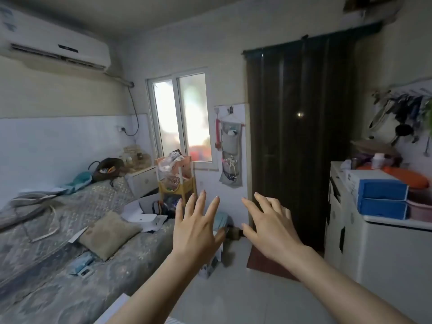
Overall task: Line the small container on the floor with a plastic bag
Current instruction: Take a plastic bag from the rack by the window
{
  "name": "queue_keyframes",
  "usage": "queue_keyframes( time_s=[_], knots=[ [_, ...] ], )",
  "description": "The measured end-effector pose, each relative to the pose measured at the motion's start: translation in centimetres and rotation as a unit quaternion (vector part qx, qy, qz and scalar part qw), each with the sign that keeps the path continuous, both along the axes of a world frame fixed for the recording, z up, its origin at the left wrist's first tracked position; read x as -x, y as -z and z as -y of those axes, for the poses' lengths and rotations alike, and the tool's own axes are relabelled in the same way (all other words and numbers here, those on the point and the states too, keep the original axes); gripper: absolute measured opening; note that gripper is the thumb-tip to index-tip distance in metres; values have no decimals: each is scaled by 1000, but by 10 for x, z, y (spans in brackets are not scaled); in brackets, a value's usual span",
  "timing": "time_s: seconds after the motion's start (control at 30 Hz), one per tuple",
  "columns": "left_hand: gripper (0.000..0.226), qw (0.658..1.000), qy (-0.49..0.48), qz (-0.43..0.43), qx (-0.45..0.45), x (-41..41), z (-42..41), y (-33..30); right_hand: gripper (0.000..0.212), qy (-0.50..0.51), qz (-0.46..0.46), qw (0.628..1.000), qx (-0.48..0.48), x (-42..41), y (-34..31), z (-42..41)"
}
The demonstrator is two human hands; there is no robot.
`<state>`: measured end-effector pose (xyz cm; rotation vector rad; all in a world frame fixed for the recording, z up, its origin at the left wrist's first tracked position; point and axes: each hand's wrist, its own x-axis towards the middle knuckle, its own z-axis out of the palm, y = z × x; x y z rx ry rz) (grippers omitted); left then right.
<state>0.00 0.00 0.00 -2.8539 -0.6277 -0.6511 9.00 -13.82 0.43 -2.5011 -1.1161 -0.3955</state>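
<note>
two bare hands are raised side by side over the floor, left hand (195, 226) and right hand (272, 226), fingers spread wide, holding nothing. bed (70, 230) lies to the left, white cabinet (374, 249) to the right. the small container and plastic bag can't be picked out with certainty.
</note>
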Motion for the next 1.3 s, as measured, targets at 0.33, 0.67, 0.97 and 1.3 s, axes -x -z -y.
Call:
queue_keyframes(
  time_s=[0.33, 0.67, 0.97, 1.3],
  knots=[
    [73, 998, -65, -7, 11, -188, -84, 24, 60, -19, -3, 1000, 22, -193, 13, -82],
    [70, 984, -165, -1, 71, -338, -221, 54, 59, -75, -42, 996, 24, -390, 26, -234],
    [72, 980, -189, 6, 60, -480, -421, 52, 56, -129, -32, 990, 51, -528, 40, -439],
    [68, 977, -205, -1, 66, -601, -631, 46, 54, -167, -57, 984, 29, -664, 42, -665]
  ],
)
